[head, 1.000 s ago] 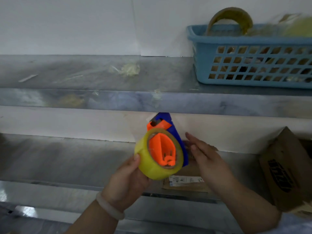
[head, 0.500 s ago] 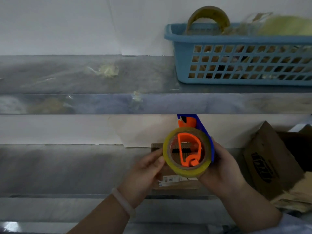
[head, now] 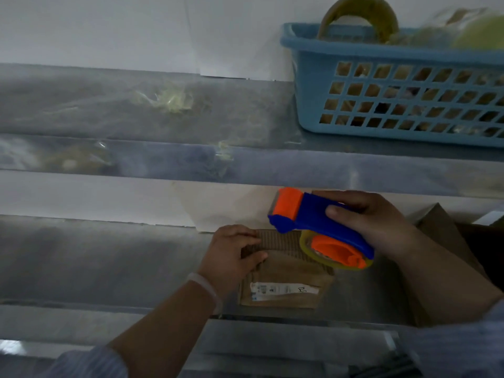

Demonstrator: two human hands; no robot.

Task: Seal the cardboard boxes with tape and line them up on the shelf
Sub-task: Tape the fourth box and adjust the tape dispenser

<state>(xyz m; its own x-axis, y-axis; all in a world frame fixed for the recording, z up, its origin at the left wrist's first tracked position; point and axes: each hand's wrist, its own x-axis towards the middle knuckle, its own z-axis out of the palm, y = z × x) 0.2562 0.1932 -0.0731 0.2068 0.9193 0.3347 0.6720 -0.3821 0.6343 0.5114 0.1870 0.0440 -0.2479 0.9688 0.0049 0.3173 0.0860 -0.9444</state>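
A small brown cardboard box (head: 286, 276) with a white label lies on the lower metal shelf (head: 95, 263). My left hand (head: 231, 255) grips the box's left flap, thumb on top. My right hand (head: 373, 219) holds a blue and orange tape dispenser (head: 313, 222) loaded with a yellowish tape roll (head: 308, 241), just above the box's right side. The dispenser's orange nose points left. A second, larger cardboard box (head: 447, 236) stands open at the right, partly hidden by my right arm.
The upper shelf (head: 136, 110) carries a blue plastic basket (head: 395, 85) at the right with a tape roll (head: 357, 15) and other items in it. Scraps of used tape (head: 171, 99) stick to the upper shelf. A white wall runs behind both shelves.
The dispenser passed from my left hand into my right hand and tipped over flat, nose to the left. My left hand dropped onto the small box's flap.
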